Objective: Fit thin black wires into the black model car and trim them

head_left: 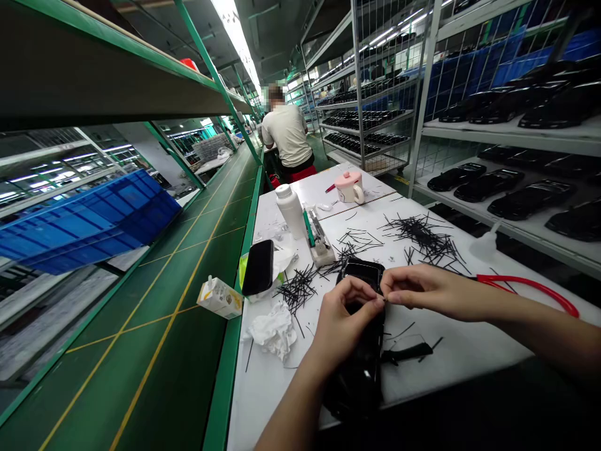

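Observation:
A glossy black model car body (359,376) lies lengthwise at the near edge of the white table (300,407). Over its upper part, my left hand (350,313) has thumb and fingers pinched together. Beside it, my right hand (422,291) is pinched too, its fingertips almost meeting the left ones. Whatever sits between the fingertips is too small to make out. Thin black strips lie in piles, one (298,289) left of the car and a larger one (422,237) beyond my right hand. A black-handled tool (407,352) rests right of the car.
Left of the table runs a green conveyor (188,300) with a drink carton (220,297). Around the work stand a phone (258,267), crumpled tissue (275,330), white bottle (290,210), pink mug (349,186) and red-handled tool (530,285). A person (287,134) sits ahead; racks (498,134) hold car bodies.

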{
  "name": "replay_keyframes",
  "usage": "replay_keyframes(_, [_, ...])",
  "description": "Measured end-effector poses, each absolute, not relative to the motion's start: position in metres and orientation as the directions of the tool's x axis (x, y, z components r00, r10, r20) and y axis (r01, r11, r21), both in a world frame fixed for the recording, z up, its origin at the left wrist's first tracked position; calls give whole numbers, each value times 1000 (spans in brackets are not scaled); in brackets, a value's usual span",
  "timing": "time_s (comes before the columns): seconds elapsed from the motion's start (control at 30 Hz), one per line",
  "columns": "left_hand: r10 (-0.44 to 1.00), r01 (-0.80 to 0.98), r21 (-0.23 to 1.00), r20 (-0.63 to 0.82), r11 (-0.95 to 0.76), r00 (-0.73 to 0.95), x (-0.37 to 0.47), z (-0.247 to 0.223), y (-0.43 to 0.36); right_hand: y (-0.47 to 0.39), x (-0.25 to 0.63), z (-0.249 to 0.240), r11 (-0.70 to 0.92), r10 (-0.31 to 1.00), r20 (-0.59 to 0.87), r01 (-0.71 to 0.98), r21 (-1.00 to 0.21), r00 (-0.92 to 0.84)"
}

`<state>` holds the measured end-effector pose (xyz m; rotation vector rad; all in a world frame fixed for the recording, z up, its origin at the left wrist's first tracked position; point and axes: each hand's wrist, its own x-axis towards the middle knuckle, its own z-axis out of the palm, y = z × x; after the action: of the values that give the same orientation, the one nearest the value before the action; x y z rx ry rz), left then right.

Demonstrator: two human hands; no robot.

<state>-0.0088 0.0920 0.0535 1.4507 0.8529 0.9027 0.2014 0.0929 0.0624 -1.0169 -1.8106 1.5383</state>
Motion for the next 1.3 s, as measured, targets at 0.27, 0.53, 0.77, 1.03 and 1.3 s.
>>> replay_keyframes(0.27, [899,4,998,57,-65,433,-9,53,92,92,199,62,59,831,-70,211,-976,-553])
replay_keyframes(0.53, [905,13,999,32,-42,424,-8,55,91,90,200,65,119,847,-73,322,-939,-526])
replay_keyframes(0.77, [915,19,1000,14,-24,403,-8,53,90,88,199,66,143,863,-66,368,-919,-500])
replay_keyframes(1.03, [925,17,1000,-5,-2,381,-8,52,91,86,198,64,139,875,-77,401,-906,-478])
replay_keyframes(1.3, [923,-2,1000,-8,9,385,-7,52,92,85,194,57,251,893,38,428,-868,-448])
